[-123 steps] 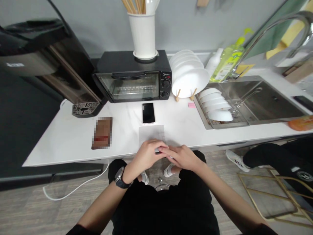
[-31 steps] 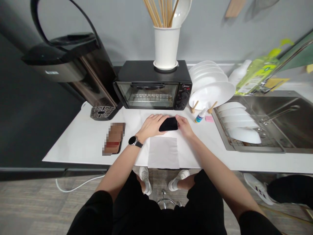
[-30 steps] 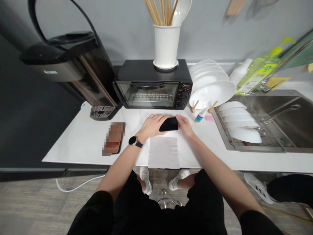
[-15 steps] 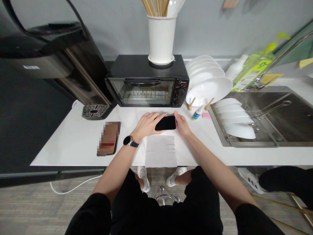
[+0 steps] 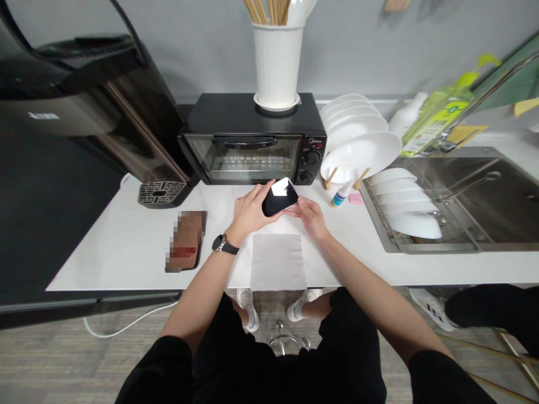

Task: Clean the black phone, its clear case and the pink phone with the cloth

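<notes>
A black-screened phone (image 5: pixel 278 201) is tilted between my two hands above the white counter, with a bright reflection on its upper part. My left hand (image 5: pixel 251 212), with a watch on the wrist, grips its left side. The fingers of my right hand (image 5: pixel 310 216) pinch its lower right edge. A light grey cloth (image 5: pixel 278 262) lies flat at the counter's front edge, just below the phone. To the left, another phone-shaped item (image 5: pixel 185 241), partly pixelated and brown, rests on the counter.
Behind my hands stands a black toaster oven (image 5: pixel 252 140). White plates (image 5: pixel 360 151), a small bottle (image 5: pixel 340 194) and a pink pad (image 5: pixel 356 199) are right of it, before the sink (image 5: pixel 463 247). A coffee machine's drip tray (image 5: pixel 162 192) is at left. Another person's leg (image 5: pixel 488 311) shows at lower right.
The phone has been raised and turned, its right end now tipped up, and its screen catches a reflection. My right hand has shifted from its right end to the lower right edge.
</notes>
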Available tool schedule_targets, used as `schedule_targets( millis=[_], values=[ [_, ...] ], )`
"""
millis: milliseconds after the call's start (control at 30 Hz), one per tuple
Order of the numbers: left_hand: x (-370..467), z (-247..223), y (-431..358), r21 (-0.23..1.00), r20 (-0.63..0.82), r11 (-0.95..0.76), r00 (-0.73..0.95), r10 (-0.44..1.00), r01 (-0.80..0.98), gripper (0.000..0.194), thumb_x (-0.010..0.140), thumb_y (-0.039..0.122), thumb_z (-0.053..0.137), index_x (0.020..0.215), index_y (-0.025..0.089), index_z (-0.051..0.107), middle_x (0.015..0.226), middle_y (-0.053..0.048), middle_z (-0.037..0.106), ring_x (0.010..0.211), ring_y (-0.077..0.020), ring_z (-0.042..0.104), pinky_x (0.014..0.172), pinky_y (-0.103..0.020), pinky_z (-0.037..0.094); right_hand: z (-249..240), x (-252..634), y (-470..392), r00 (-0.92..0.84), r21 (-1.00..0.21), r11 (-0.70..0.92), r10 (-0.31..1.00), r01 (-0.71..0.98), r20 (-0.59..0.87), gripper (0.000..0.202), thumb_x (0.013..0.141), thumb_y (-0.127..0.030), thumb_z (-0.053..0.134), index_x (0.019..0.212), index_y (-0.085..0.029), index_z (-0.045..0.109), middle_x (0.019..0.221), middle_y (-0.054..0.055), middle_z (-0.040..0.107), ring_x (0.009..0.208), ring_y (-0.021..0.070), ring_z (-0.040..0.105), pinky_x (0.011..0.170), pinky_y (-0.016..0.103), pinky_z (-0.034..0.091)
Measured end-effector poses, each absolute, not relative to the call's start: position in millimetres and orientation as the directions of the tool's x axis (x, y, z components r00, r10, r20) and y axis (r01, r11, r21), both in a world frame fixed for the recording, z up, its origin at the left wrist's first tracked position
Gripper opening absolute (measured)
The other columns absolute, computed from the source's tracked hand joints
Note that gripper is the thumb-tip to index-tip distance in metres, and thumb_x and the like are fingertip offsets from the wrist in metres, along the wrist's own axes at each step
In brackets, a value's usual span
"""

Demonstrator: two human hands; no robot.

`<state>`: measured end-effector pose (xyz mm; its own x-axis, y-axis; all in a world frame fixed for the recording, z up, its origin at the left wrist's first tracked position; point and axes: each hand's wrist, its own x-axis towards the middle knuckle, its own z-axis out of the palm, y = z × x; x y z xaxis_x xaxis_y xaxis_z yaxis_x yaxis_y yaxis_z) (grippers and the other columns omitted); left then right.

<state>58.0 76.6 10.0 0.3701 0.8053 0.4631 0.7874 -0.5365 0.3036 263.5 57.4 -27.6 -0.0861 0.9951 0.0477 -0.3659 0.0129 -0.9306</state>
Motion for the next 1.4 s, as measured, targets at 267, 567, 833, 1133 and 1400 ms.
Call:
schedule_targets(
  millis=[267,567,833,1133,1400],
  values=[
    [65.7,6.9,72.8,0.341,0.441,-0.521,0.356,0.824,0.783,0.088,0.083,0.053,0.083,0.16,0.028,0.05,0.134,-0.008,0.072,0.116,-0.0298,0.074,0.088,-0.035,0.058,-37.8,259.8,55.7,0.073,-0.91,0.063,0.997,-0.409,0.037,0.06,0.07,-0.08,0.084,0.079,-0.024,0.069,0.074,0.0,0.079,0.072,0.0189,0.078,0.078,0.035,0.069],
    [74.6,9.4,67.4,0.418,0.411,-0.518,0.353,0.84,0.746,0.087,0.082,0.049,0.084,0.159,0.029,0.048,0.141,-0.008,0.069,0.123,-0.0309,0.071,0.096,-0.037,0.058,-39.3,257.8,56.6,0.149,-0.856,0.064,0.989,-0.513,-0.016,0.037,0.092,-0.059,0.075,0.082,-0.025,0.063,0.068,-0.002,0.073,0.062,0.0157,0.073,0.067,0.03,0.066],
    [70.2,14.5,62.9,0.411,0.445,-0.574,0.393,0.805,0.709,0.091,0.083,0.054,0.084,0.161,0.029,0.044,0.141,-0.007,0.068,0.125,-0.0297,0.07,0.097,-0.036,0.059,-27.0,256.2,57.1,0.009,-0.824,0.01,1.0,-0.567,0.006,0.036,0.087,-0.061,0.077,0.101,-0.029,0.069,0.092,-0.003,0.08,0.079,0.0171,0.076,0.067,0.029,0.066],
    [62.6,15.8,64.0,0.435,0.36,-0.58,0.457,0.813,0.689,0.105,0.077,0.064,0.088,0.164,0.03,0.04,0.151,-0.008,0.063,0.134,-0.0328,0.067,0.108,-0.041,0.056,-24.0,258.1,56.0,-0.156,-0.797,-0.172,0.983,-0.579,-0.099,0.048,0.094,-0.07,0.069,0.094,-0.022,0.074,0.078,0.002,0.081,0.07,0.0183,0.079,0.069,0.03,0.067],
    [67.2,3.6,68.5,0.568,0.467,-0.61,0.393,0.792,0.554,0.08,0.086,0.049,0.08,0.156,0.024,0.05,0.147,-0.011,0.064,0.136,-0.0292,0.064,0.117,-0.042,0.052,-27.3,252.6,61.1,-0.038,-0.828,-0.097,0.995,-0.552,-0.092,0.046,0.088,-0.068,0.078,0.08,-0.025,0.063,0.063,-0.004,0.073,0.058,0.0149,0.074,0.059,0.026,0.066]
  ],
)
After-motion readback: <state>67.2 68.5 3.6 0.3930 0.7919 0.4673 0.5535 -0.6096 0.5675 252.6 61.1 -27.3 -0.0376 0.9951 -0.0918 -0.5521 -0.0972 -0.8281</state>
